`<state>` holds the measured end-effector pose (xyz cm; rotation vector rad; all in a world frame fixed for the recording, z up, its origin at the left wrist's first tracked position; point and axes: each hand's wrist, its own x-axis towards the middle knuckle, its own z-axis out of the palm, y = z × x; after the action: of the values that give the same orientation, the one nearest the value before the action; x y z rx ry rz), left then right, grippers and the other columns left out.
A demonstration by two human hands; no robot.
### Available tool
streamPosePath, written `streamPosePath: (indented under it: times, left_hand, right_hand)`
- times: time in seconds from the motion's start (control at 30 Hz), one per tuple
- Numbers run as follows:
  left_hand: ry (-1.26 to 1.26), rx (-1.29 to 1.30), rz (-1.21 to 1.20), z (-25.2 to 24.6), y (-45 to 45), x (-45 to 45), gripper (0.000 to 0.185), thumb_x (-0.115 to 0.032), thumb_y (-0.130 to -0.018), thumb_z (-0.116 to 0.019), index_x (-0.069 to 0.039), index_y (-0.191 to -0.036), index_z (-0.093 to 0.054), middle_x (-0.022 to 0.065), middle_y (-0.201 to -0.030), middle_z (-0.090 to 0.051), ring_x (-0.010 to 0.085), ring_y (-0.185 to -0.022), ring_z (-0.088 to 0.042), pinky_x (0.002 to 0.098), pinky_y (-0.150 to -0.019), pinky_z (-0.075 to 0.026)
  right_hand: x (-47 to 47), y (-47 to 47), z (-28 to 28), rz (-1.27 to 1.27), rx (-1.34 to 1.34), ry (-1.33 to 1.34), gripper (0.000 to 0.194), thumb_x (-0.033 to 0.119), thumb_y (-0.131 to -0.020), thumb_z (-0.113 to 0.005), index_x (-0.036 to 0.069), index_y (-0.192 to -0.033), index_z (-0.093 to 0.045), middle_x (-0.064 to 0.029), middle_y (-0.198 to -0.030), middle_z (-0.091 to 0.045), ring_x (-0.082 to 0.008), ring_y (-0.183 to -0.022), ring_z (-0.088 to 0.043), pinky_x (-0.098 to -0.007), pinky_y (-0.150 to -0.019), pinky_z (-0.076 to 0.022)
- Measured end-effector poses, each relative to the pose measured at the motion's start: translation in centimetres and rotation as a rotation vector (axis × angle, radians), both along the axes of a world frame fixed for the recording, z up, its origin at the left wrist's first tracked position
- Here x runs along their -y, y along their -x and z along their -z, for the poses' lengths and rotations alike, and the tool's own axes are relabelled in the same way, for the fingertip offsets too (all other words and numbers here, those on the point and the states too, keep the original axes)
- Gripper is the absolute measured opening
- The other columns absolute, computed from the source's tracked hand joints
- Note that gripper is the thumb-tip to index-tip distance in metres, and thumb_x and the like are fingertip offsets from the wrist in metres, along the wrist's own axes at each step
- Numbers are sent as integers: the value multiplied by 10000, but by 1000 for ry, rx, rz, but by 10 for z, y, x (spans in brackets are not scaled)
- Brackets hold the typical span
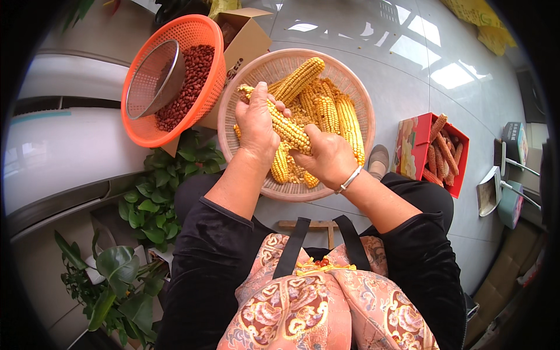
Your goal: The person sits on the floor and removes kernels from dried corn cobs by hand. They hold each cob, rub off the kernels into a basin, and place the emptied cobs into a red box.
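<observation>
An ear of dried yellow corn (286, 127) slants between my two hands above a round pink plastic basket (236, 144). My left hand (258, 118) wraps the ear near its far end, thumb along the top. Around its lower end my right hand (328, 153) is closed, a silver bangle at the wrist; the fingertips underneath are hidden. Beneath them the basket holds several more corn ears (350, 127) and a scatter of loose kernels (299, 116). A large ear (302, 78) rests across the others at the far side.
At the left an orange colander (203, 30) holds dark red beans (192, 78) and a mesh strainer (151, 83), beside a cardboard box (247, 39). Bare cobs (446, 148) fill a red box (463, 170) at right, near a dustpan (489, 192). Leafy plants (151, 205) stand near my left leg.
</observation>
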<state>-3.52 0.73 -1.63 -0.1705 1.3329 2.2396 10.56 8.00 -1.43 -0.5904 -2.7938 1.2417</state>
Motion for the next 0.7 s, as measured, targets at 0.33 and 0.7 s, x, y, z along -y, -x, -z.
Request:
streamPosePath:
  times: [0.33,0.7]
  left_hand:
    - [56,7,-38,-7,7,6,150,-181,-976,-567,-63,-926,-489,53,-728,-523,178,-575,-570,338,-497,-526]
    - [43,2,-35,-2,12,8,144,-182,-970,-578,-70,-956,-488,48,-737,-527,182,-599,-568,347,-519,-526]
  right_hand:
    - [-10,2,0,-75,-54,257,333,223,-833,-728,-5,-971,-526,-225,-785,-626,-358,-758,-651,-426,-689,-504]
    - [-12,2,-1,-70,-52,324,392,279,-813,-742,11,-995,-520,-237,-780,-637,-404,-769,-641,-469,-688,-499]
